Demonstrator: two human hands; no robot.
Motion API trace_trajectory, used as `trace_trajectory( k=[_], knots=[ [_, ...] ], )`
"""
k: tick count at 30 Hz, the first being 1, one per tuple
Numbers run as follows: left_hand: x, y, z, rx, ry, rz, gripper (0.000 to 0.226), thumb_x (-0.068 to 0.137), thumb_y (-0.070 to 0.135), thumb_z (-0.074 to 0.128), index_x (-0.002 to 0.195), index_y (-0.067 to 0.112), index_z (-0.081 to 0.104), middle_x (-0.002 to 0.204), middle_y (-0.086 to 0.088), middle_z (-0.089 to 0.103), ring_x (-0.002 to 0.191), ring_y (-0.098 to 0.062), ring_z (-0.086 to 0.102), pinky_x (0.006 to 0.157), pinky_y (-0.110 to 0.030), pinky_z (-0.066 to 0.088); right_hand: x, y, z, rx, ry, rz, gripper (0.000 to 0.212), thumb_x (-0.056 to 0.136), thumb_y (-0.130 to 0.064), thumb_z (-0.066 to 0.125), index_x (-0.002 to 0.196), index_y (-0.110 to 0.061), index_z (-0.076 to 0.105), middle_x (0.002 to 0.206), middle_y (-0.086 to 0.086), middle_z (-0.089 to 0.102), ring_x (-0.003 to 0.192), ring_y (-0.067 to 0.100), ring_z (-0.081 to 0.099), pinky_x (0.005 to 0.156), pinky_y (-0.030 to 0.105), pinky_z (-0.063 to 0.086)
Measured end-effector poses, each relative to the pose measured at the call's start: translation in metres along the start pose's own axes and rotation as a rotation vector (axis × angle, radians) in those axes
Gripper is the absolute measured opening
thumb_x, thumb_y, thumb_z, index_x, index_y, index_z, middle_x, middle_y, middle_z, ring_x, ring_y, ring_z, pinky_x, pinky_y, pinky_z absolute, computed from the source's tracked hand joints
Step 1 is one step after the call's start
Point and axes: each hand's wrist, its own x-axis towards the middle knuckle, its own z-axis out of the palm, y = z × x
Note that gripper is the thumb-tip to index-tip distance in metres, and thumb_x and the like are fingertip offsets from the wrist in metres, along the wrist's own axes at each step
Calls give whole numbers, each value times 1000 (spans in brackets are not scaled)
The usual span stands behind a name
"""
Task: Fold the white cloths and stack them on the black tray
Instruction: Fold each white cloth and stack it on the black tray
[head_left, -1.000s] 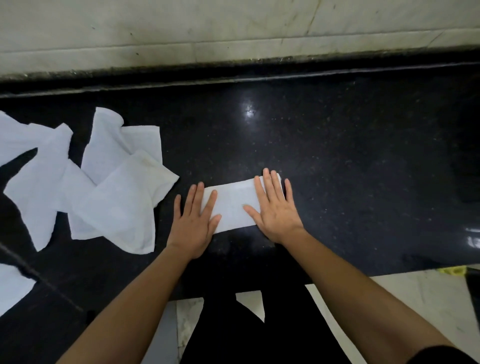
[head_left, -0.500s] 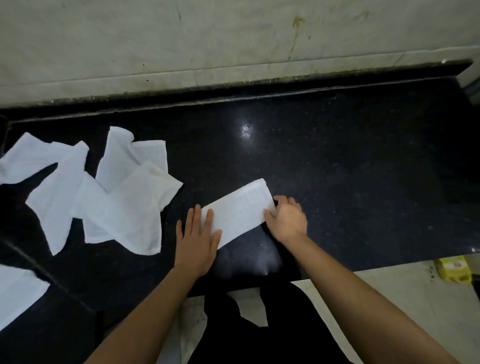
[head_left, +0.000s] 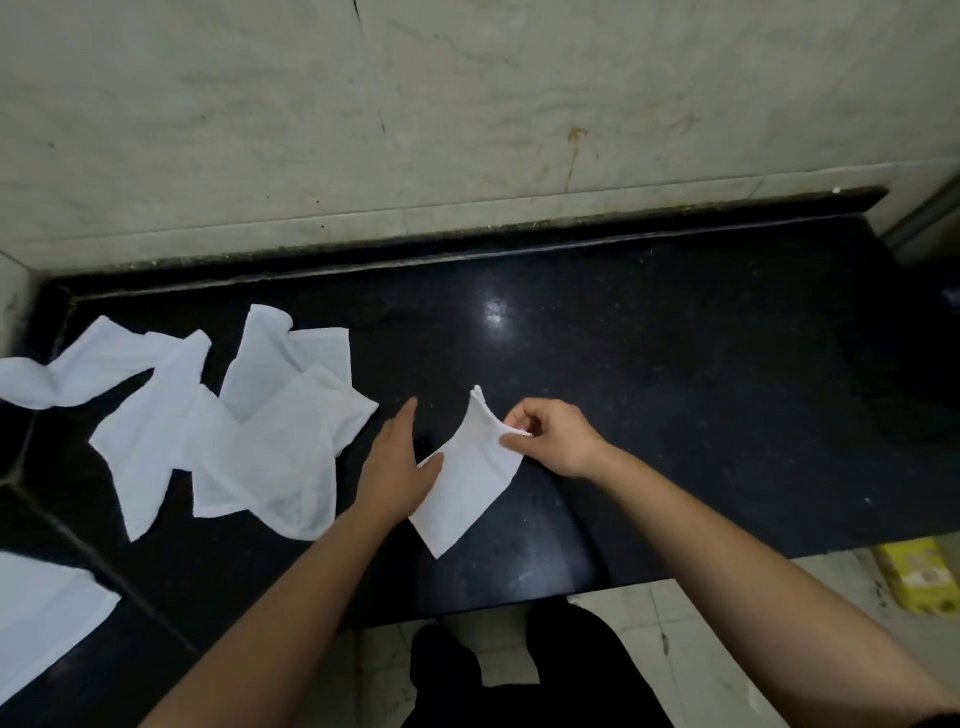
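- The folded white cloth strip (head_left: 467, 483) lay just right of the loose white cloth pile (head_left: 260, 441), long axis running away from the person.
- The right hand (head_left: 556, 439) pinched its raised far end in its fingers; the left hand (head_left: 395, 467), fingers straight, touched its pile-side edge.

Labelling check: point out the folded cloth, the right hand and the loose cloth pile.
folded cloth (head_left: 467, 488), head view, middle of its flat face.
right hand (head_left: 557, 441), head view, back of the hand.
loose cloth pile (head_left: 270, 452), head view, top cloth's middle.
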Motion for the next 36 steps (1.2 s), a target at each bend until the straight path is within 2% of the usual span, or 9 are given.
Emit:
trace_trajectory(
  k=[3,7,10,14,19,24,31,34,36],
  knots=[
    [21,29,-17,12,-36,121,87,83,21,74,154,26,23,155,-3,32,143,-21,29,114,-37,32,-7,-20,-15,-72,-51,-139,11,83,-28,78,82,-34,69,78,-13,67,71,0,58,69,21,50],
    [43,68,-49,-23,111,340,28,84,13,72,110,23,67,121,1,61,115,-18,56,95,-28,44,-11,-52,-45,-150,120,-319,6,85,-28,74,88,-32,70,86,-13,68,79,3,61,70,23,49],
    [50,91,-70,-162,248,450,18,81,9,72,92,23,69,99,8,66,96,-17,62,87,-41,51,-17,-71,-65,-124,327,-421,10,87,-26,72,90,-34,69,89,-15,67,82,1,60,70,14,42],
    [47,89,-73,-126,342,537,21,78,8,74,96,19,69,103,6,66,98,-20,61,86,-35,48,-21,-69,-68,-140,410,-491,8,86,-25,73,92,-30,71,89,-12,66,82,6,60,71,17,44],
    [19,28,-18,168,222,603,23,73,7,76,95,13,71,110,-6,67,108,-26,58,89,-36,50,-28,-11,-19,-315,259,-421,10,87,-25,71,96,-29,70,97,-10,67,89,17,61,79,29,48],
    [-45,-49,51,368,-41,586,15,77,26,63,86,20,73,109,-6,67,106,-27,62,70,-38,57,-58,52,47,-549,-126,-248,22,94,-26,59,114,-27,69,114,-1,65,110,21,56,83,32,44],
    [-83,-58,64,375,-129,552,12,75,20,76,83,19,68,137,-13,56,136,-27,38,88,-42,52,-84,78,69,-654,-61,-415,16,87,-25,64,100,-21,72,111,0,62,102,20,57,83,36,53],
    [-84,-56,63,407,-213,552,13,85,33,60,85,22,66,157,-14,33,149,-33,18,108,-45,34,-87,80,67,-689,-32,-421,17,85,-34,61,93,-21,69,140,10,50,133,28,44,103,43,47],
    [-83,-51,61,415,-294,517,18,88,36,55,91,23,66,162,-14,21,151,-35,5,115,-49,23,-89,79,66,-729,-118,-368,24,89,-41,55,98,-22,67,159,12,29,150,33,19,118,45,24]
  ],
)
